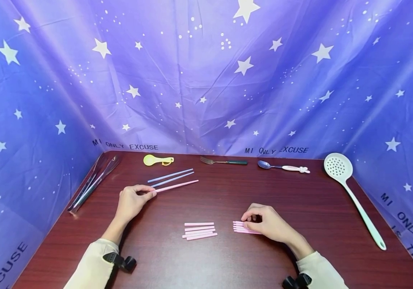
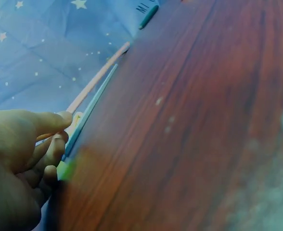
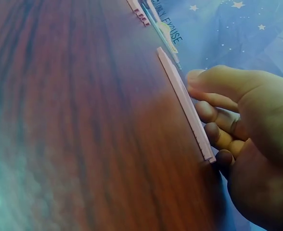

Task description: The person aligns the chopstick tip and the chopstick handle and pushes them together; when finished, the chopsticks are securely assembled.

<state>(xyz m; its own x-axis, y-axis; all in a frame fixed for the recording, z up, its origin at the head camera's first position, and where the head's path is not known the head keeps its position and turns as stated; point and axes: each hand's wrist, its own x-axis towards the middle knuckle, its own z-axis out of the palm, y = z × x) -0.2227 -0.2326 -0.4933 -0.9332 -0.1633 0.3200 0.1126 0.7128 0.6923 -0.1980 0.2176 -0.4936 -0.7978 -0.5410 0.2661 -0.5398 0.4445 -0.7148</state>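
Note:
My left hand (image 1: pixel 133 201) pinches one end of a long pink chopstick (image 1: pixel 177 186) between thumb and fingers. The chopstick points to the right, beside two blue chopsticks (image 1: pixel 170 175) on the table. In the left wrist view, the pink chopstick (image 2: pixel 96 79) rises from the fingertips, with a blue chopstick (image 2: pixel 91 108) alongside. My right hand (image 1: pixel 269 222) is low over a row of short pink sticks (image 1: pixel 240 230), fingers loosely bent and fingertips right at them. The right wrist view shows these sticks (image 3: pixel 187 103) lying on the table beside the thumb and fingers.
Another group of short pink sticks (image 1: pixel 199 231) lies between the hands. Along the back are a yellow measuring spoon (image 1: pixel 152 160), a fork (image 1: pixel 224 161) and a spoon (image 1: pixel 282 166). A whisk-like utensil (image 1: pixel 92 184) lies left, a white skimmer (image 1: pixel 351 192) right. Starry cloth (image 1: pixel 206 80) encloses the table.

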